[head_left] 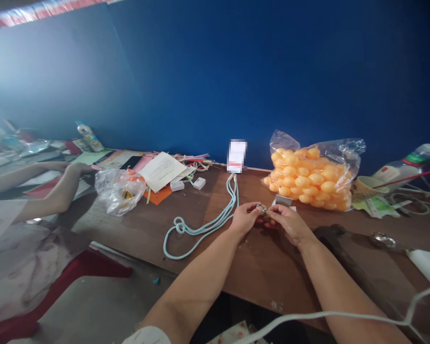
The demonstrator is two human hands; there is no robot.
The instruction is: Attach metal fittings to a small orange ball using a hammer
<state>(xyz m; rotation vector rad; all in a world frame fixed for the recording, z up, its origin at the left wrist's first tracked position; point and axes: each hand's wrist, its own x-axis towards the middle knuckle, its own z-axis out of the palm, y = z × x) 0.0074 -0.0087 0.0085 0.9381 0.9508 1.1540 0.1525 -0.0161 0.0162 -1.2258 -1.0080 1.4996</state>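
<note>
With your left hand and right hand, you pinch a shiny piece before the bag, apparently mid-adjustment, which likely calls for steady grip next.

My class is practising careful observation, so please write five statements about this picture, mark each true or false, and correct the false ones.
1. The left hand and right hand both hold a small shiny object. True.
2. The balls in the large plastic bag are green. False: the clear plastic bag holds orange balls.
3. A light-blue cord lies looped on the brown table. True.
4. The co-worker sits at the far right. False: the co-worker's arm is at the left.
5. A blue wall rises behind the table. True.
</note>
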